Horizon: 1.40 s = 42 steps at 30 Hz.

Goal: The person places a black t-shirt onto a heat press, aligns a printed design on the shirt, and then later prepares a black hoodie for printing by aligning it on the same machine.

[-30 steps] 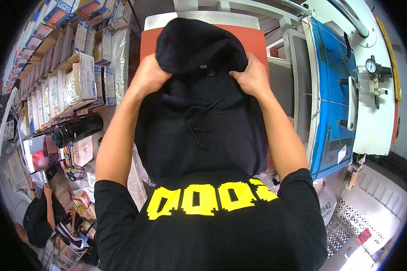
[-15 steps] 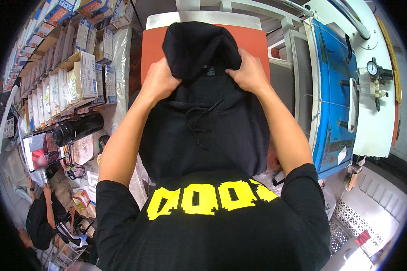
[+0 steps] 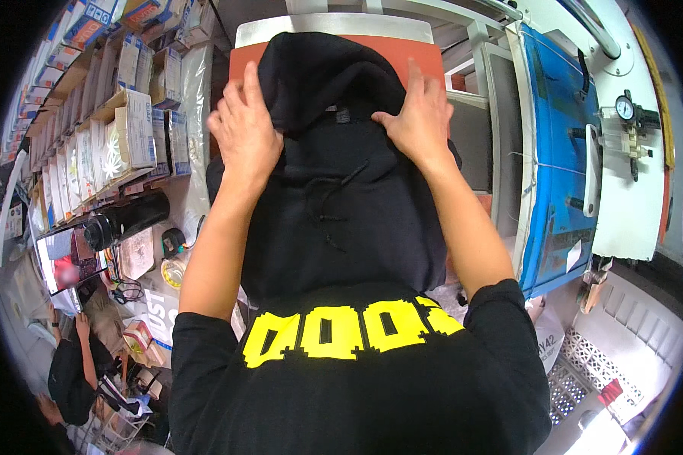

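Observation:
A black hoodie lies front up over an orange-red board, its hood spread at the far end. Loose drawstrings hang down its chest, and a small tag shows inside the neck. At the hood's left edge is my left hand, open, its fingers spread and slightly blurred. My right hand rests along the right side of the hood, fingers stretched out and thumb pointing inward on the fabric. Neither hand grips the cloth. My torso hides the hoodie's near end.
To the right stands a blue padded panel beside a white machine plate with a pressure gauge. Shelved cardboard boxes line the left. Below them are a black bottle and a screen. Another person is at lower left.
Both hands have let go of the hood's neck edges and opened. My left hand has moved outward to the left, and its fingers have spread. The hood lies a little flatter.

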Each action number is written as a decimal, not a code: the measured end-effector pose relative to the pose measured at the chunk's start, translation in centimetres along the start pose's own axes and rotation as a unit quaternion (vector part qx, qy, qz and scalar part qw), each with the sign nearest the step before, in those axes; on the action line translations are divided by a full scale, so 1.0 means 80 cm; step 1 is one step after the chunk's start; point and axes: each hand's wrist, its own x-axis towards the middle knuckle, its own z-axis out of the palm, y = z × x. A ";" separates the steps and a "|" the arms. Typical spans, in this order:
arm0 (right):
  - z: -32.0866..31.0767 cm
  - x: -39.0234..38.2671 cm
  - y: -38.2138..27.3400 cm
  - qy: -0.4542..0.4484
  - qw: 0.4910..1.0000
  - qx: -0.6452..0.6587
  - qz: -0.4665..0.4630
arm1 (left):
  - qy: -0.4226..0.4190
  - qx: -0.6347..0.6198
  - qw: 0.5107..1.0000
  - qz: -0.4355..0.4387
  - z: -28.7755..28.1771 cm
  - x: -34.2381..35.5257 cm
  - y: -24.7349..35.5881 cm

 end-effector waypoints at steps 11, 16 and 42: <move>-0.001 -0.074 -0.028 -0.158 0.981 0.003 -0.113 | -0.116 -0.153 0.973 0.132 0.015 -0.067 0.041; -0.013 -0.071 -0.026 -0.209 0.975 0.008 -0.080 | -0.189 -0.114 0.969 0.113 0.008 -0.062 0.042; -0.024 -0.068 -0.010 -0.190 0.974 0.025 -0.118 | -0.063 -0.164 0.982 0.069 0.011 -0.101 0.037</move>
